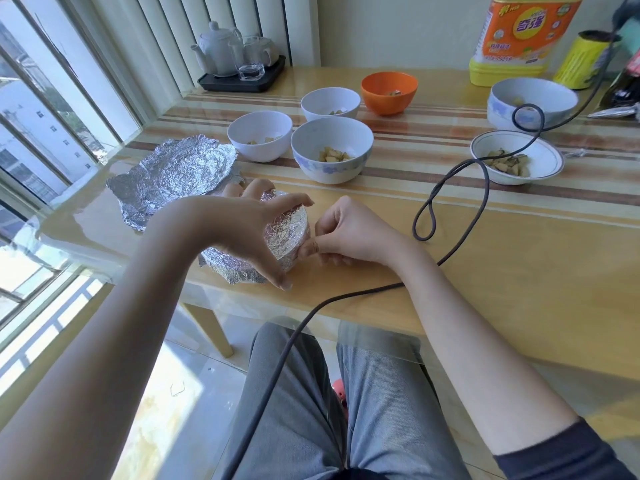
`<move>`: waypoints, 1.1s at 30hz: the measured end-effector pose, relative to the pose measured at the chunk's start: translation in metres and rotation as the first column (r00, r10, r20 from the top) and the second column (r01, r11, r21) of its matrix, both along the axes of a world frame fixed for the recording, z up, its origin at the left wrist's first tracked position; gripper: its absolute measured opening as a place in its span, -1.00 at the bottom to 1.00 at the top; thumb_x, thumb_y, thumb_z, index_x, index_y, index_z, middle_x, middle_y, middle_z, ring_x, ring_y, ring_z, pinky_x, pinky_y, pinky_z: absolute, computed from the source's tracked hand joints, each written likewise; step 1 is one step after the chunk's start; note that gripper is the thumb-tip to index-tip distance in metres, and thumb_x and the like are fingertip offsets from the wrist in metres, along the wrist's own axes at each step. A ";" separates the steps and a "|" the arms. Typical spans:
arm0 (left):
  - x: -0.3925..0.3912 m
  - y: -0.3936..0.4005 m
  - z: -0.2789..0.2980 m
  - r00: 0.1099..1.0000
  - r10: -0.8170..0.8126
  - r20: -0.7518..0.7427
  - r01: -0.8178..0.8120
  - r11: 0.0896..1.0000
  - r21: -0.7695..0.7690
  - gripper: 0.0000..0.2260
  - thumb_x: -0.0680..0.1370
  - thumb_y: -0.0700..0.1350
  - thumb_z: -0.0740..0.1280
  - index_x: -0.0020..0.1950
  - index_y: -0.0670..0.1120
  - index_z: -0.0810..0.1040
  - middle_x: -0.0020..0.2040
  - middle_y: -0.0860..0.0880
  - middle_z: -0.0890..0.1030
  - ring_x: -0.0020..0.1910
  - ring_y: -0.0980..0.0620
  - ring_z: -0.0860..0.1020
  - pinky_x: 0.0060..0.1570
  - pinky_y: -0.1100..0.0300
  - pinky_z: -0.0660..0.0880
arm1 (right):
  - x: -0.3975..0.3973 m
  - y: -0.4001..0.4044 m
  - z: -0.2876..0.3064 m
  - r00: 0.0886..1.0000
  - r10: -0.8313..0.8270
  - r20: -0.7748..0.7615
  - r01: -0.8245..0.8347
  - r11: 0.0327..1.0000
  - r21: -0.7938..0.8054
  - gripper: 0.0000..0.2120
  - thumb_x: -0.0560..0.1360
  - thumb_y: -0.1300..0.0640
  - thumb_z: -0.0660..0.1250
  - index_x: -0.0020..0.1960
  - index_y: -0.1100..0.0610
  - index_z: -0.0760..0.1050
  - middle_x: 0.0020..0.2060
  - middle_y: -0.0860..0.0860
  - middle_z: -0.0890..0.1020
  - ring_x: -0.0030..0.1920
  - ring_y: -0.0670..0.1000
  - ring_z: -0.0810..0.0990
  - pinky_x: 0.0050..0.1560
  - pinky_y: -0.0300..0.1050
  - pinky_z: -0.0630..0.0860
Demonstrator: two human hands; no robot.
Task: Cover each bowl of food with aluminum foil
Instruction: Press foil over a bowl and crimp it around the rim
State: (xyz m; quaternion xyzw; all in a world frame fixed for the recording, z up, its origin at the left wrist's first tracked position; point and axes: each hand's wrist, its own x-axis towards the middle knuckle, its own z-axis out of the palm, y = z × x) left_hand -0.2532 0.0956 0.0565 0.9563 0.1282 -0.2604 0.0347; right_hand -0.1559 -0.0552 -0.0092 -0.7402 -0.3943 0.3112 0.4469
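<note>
Head view: striped wooden table (519, 258) beside window (41, 109).

Only readable text I see is on the big yellow bottle (519, 36) at the far right of the tabletop: orange label w/ large Chinese chars "奇强" in a yellow oval. Smaller print above & below it is too blurry to read. No other legible labels or nos.
</note>
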 end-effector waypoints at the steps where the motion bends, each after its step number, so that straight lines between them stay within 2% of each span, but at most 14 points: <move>1: 0.000 0.000 0.000 1.000 -0.002 0.003 0.002 1.000 -0.004 0.08 0.13 0.32 0.57 0.36 0.55 -0.15 0.49 0.12 -0.07 0.46 -0.18 0.11 0.38 -0.21 0.28 | 0.000 -0.001 -0.001 1.000 0.012 0.002 -0.012 1.000 0.011 -0.69 0.33 0.03 0.55 -0.45 0.17 0.55 -0.58 0.00 0.50 -0.55 -0.02 0.36 -0.49 -0.23 0.30; 4: -0.001 0.001 0.000 1.000 0.003 0.011 -0.002 1.000 -0.016 0.07 0.15 0.30 0.58 0.38 0.53 -0.12 0.49 0.12 -0.06 0.47 -0.20 0.08 0.39 -0.21 0.26 | 0.001 -0.009 -0.002 0.999 0.047 -0.008 -0.047 0.998 0.042 -0.72 0.37 0.04 0.52 -0.31 0.25 0.60 -0.49 0.08 0.52 -0.52 -0.05 0.38 -0.49 -0.28 0.32; 7: -0.001 -0.001 0.000 1.000 0.002 0.017 -0.002 1.000 -0.009 0.06 0.15 0.29 0.58 0.39 0.52 -0.12 0.48 0.11 -0.04 0.47 -0.20 0.09 0.39 -0.21 0.26 | 0.004 -0.009 -0.002 0.999 -0.046 0.007 0.045 0.994 0.098 -0.71 0.39 0.09 0.51 -0.29 0.31 0.57 -0.61 -0.11 0.46 -0.57 -0.17 0.36 -0.52 -0.36 0.29; 11: 0.000 0.000 0.000 1.000 0.002 0.014 -0.002 1.000 -0.003 0.08 0.17 0.28 0.58 0.42 0.50 -0.13 0.50 0.10 -0.06 0.48 -0.20 0.08 0.40 -0.20 0.25 | 0.006 0.000 -0.005 0.990 -0.120 0.079 0.109 0.986 0.129 -0.74 0.31 0.09 0.58 -0.26 0.26 0.58 -0.56 -0.13 0.47 -0.51 -0.19 0.39 -0.49 -0.34 0.35; 13: 0.000 0.001 -0.001 1.000 0.001 0.016 -0.001 1.000 -0.010 0.09 0.16 0.29 0.58 0.42 0.50 -0.14 0.50 0.11 -0.06 0.48 -0.20 0.08 0.40 -0.20 0.26 | 0.005 -0.003 -0.008 0.990 -0.133 0.041 0.127 0.984 0.129 -0.76 0.33 0.08 0.57 -0.16 0.19 0.58 -0.42 -0.07 0.54 -0.42 -0.11 0.50 -0.48 -0.20 0.44; 16: 0.000 0.001 -0.001 1.000 0.003 0.014 -0.003 1.000 -0.020 0.13 0.16 0.29 0.58 0.42 0.50 -0.21 0.50 0.12 -0.07 0.50 -0.19 0.06 0.42 -0.17 0.23 | -0.002 -0.010 -0.017 0.982 -0.118 -0.145 0.146 0.970 0.195 -0.72 0.41 0.16 0.50 0.08 0.13 0.52 -0.09 0.00 0.66 -0.15 0.01 0.67 -0.35 -0.02 0.60; 18: 0.000 0.002 -0.001 1.000 -0.001 0.013 0.002 1.000 -0.028 0.22 0.12 0.32 0.57 0.36 0.52 -0.37 0.53 0.12 -0.10 0.53 -0.17 0.00 0.45 -0.16 0.17 | -0.008 -0.011 -0.021 0.971 -0.079 -0.227 0.133 0.964 0.231 -0.60 0.48 0.27 0.42 0.27 0.08 0.45 0.13 -0.01 0.63 -0.03 -0.02 0.68 -0.25 -0.02 0.63; 19: -0.001 0.003 -0.001 1.000 -0.005 0.020 0.005 0.999 -0.038 0.24 0.09 0.35 0.56 0.30 0.53 -0.45 0.55 0.13 -0.14 0.54 -0.16 -0.05 0.46 -0.17 0.13 | -0.010 -0.010 -0.022 0.966 -0.055 -0.255 0.120 0.961 0.250 -0.56 0.50 0.33 0.38 0.32 0.05 0.42 0.17 -0.04 0.60 0.01 -0.04 0.67 -0.22 -0.06 0.63; 22: -0.003 0.005 -0.002 0.999 0.001 0.036 0.002 0.997 -0.077 0.24 -0.01 0.42 0.51 0.21 0.56 -0.50 0.58 0.10 -0.28 0.56 -0.14 -0.23 0.46 -0.23 -0.03 | -0.012 -0.008 -0.019 0.961 -0.034 -0.275 0.120 0.946 0.301 -0.57 0.49 0.40 0.36 0.26 0.03 0.48 0.10 -0.11 0.62 0.01 -0.05 0.66 -0.15 -0.14 0.62; 25: -0.009 0.009 -0.001 0.999 -0.002 0.042 0.007 0.992 -0.126 0.22 -0.11 0.50 0.46 0.17 0.62 -0.46 0.56 0.10 -0.35 0.53 -0.08 -0.34 0.48 -0.25 -0.11 | -0.008 -0.010 -0.017 0.975 -0.121 -0.187 0.173 0.941 0.290 -0.68 0.48 0.30 0.40 0.22 0.12 0.56 0.08 -0.06 0.66 0.09 -0.14 0.63 0.08 -0.21 0.57; 27: -0.013 0.016 0.003 0.996 -0.027 0.084 0.041 0.984 -0.172 0.21 -0.13 0.51 0.45 0.21 0.64 -0.40 0.55 0.18 -0.35 0.52 0.00 -0.37 0.48 -0.26 -0.15 | -0.008 -0.013 -0.019 0.975 -0.180 -0.127 0.209 0.941 0.267 -0.69 0.49 0.25 0.41 0.23 0.13 0.57 0.11 -0.04 0.66 0.13 -0.17 0.61 0.20 -0.18 0.52; 30: -0.016 0.025 0.007 0.988 -0.086 0.126 0.108 0.977 -0.183 0.13 0.05 0.38 0.55 0.30 0.64 -0.24 0.54 0.29 -0.24 0.54 0.09 -0.27 0.50 -0.20 -0.12 | -0.019 -0.020 -0.023 0.950 -0.305 -0.066 0.311 0.911 0.270 -0.73 0.51 0.20 0.39 0.20 0.06 0.59 0.07 -0.10 0.67 0.06 -0.17 0.64 0.16 -0.12 0.56; 33: -0.016 0.022 0.006 0.981 -0.113 0.160 0.143 0.971 -0.191 0.01 0.20 0.21 0.59 0.34 0.58 -0.09 0.55 0.21 -0.03 0.55 0.08 0.00 0.51 -0.04 0.06 | -0.040 -0.024 -0.026 0.946 -0.322 -0.031 0.315 0.892 0.323 -0.71 0.50 0.16 0.42 0.21 0.02 0.56 0.04 -0.10 0.66 -0.01 -0.14 0.65 0.06 -0.14 0.59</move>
